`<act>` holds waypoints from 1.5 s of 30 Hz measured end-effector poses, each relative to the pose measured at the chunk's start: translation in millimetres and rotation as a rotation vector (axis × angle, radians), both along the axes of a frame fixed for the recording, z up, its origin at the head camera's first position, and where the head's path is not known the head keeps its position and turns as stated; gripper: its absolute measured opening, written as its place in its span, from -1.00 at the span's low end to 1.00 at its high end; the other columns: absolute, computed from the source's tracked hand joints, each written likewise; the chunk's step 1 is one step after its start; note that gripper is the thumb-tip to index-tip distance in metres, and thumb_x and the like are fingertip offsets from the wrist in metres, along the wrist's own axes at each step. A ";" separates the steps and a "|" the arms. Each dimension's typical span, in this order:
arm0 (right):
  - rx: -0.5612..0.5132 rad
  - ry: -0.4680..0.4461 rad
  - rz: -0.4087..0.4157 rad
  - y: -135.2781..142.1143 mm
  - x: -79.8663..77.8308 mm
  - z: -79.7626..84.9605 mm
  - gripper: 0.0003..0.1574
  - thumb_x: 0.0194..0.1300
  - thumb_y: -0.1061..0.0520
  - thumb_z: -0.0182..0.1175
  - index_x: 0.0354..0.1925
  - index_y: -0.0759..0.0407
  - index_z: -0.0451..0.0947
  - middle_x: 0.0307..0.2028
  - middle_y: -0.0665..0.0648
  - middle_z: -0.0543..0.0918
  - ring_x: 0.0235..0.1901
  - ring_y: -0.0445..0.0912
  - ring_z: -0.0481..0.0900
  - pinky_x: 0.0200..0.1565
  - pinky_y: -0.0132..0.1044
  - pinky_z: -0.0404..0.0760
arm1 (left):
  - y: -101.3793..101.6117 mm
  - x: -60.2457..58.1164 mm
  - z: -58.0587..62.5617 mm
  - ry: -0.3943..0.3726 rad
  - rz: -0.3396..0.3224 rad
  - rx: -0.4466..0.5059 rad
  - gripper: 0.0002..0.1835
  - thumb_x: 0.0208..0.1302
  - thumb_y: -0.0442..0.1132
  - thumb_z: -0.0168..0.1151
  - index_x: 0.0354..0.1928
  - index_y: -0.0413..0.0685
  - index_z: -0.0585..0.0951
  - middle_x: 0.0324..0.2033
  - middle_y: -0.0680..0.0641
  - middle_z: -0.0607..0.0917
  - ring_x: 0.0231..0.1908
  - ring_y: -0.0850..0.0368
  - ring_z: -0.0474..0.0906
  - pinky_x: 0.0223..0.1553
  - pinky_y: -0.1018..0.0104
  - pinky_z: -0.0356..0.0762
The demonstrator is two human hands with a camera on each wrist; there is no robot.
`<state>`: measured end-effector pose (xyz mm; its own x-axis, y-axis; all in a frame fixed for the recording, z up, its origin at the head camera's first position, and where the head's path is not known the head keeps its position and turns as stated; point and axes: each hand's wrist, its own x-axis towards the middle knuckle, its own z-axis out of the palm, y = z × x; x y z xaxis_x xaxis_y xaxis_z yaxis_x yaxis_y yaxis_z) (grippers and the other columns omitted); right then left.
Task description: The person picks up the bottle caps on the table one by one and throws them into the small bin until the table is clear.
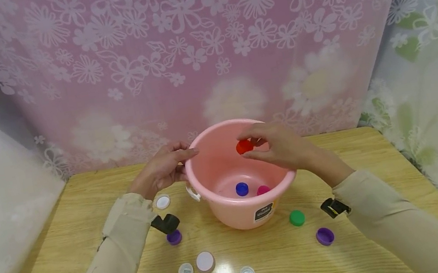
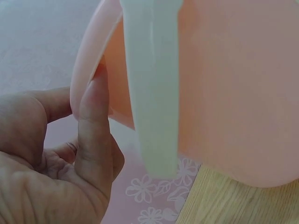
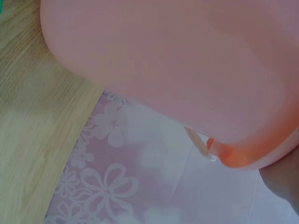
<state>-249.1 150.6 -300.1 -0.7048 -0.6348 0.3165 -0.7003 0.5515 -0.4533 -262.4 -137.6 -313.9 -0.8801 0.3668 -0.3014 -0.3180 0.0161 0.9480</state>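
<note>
A pink plastic bucket (image 1: 231, 211) stands on the table. My left hand (image 1: 165, 166) grips its rim at the left, thumb on one side and fingers on the other; the left wrist view shows this hand (image 2: 88, 140) beside the white handle (image 2: 154, 93). Over the bucket's opening, my right hand (image 1: 276, 144) pinches a red bottle cap (image 1: 244, 146) between thumb and fingers. On the bucket floor lie a blue cap (image 1: 242, 189) and a magenta cap (image 1: 263, 190), the latter partly behind the rim. In the right wrist view the bucket's wall hides most of the right hand.
A green cap (image 1: 297, 218) and a purple cap (image 1: 325, 236) lie right of the bucket. Another purple cap (image 1: 174, 237) and a white cap (image 1: 163, 202) are near the left wrist. Several pale caps, one of them pinkish (image 1: 205, 262), lie in front. A floral curtain (image 1: 207, 62) hangs behind.
</note>
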 end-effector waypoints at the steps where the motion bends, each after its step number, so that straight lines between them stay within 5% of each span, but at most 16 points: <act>1: 0.013 0.004 0.002 0.0 0.1 0.5 -0.52 0.20 0.10 0.36 0.09 0.11 0.55 -0.10 -0.01 0.63 -0.13 -0.12 0.57 -0.05 -0.22 0.60 | 0.1 -0.4 0.1 0.000 0.002 0.003 -0.73 0.37 -0.25 0.16 -0.05 -0.23 0.34 -0.48 -0.10 0.53 -0.69 0.13 0.55 -0.66 0.37 0.58; 16: 0.094 -0.075 -0.054 0.8 4.2 3.7 -0.51 0.22 0.01 0.33 0.09 0.13 0.55 -0.06 0.03 0.61 -0.08 -0.02 0.54 -0.06 -0.11 0.58 | 2.8 0.0 2.5 -0.005 0.006 0.002 -0.71 0.36 -0.25 0.17 -0.03 -0.23 0.34 -0.50 -0.09 0.52 -0.71 0.15 0.52 -0.68 0.38 0.57; 23: -0.026 -0.025 -0.099 13.2 7.3 8.5 -0.57 0.34 -0.04 0.20 0.09 0.14 0.56 0.06 0.12 0.57 0.11 0.05 0.45 0.12 0.06 0.44 | 2.7 -0.3 1.0 0.002 0.004 0.011 -0.76 0.36 -0.28 0.16 -0.07 -0.22 0.35 -0.51 -0.09 0.50 -0.73 0.14 0.52 -0.69 0.39 0.56; 29: -0.084 0.110 -0.116 47.0 34.5 16.1 -0.62 0.33 0.04 0.23 0.08 0.09 0.57 0.12 0.11 0.53 0.14 0.04 0.43 0.10 0.10 0.45 | 2.7 1.0 1.0 0.010 0.000 -0.013 -0.75 0.36 -0.27 0.16 -0.08 -0.23 0.34 -0.48 -0.11 0.49 -0.72 0.14 0.51 -0.68 0.38 0.56; 36: -0.042 0.251 -0.175 98.0 69.5 -4.6 -0.60 0.19 0.26 0.33 0.02 0.12 0.57 -0.03 0.00 0.60 -0.02 -0.11 0.53 -0.07 -0.30 0.52 | 1.8 2.2 1.0 0.015 0.003 -0.030 -0.72 0.35 -0.25 0.18 -0.06 -0.22 0.35 -0.48 -0.13 0.50 -0.72 0.14 0.51 -0.68 0.38 0.56; 41: -0.010 0.202 -0.205 123.9 89.3 -29.6 -0.53 0.15 0.27 0.36 0.03 0.00 0.54 -0.04 -0.10 0.56 -0.09 -0.18 0.53 -0.11 -0.56 0.46 | 0.8 2.3 1.7 0.018 0.003 -0.036 -0.71 0.35 -0.23 0.19 -0.05 -0.22 0.34 -0.50 -0.11 0.50 -0.72 0.14 0.51 -0.68 0.38 0.56; 45: 0.065 0.112 -0.171 131.2 101.7 -57.6 -0.55 0.19 0.15 0.35 0.05 -0.07 0.54 0.01 -0.14 0.52 -0.05 -0.15 0.54 -0.15 -0.41 0.57 | 0.2 1.6 2.3 0.021 0.006 -0.028 -0.71 0.35 -0.23 0.19 -0.06 -0.20 0.34 -0.52 -0.10 0.50 -0.72 0.15 0.51 -0.69 0.39 0.55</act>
<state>-147.4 281.9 -357.7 -0.7665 -0.5309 0.3615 -0.6384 0.6918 -0.3374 -260.8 -137.3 -311.6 -0.8885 0.3530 -0.2932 -0.2986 0.0404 0.9535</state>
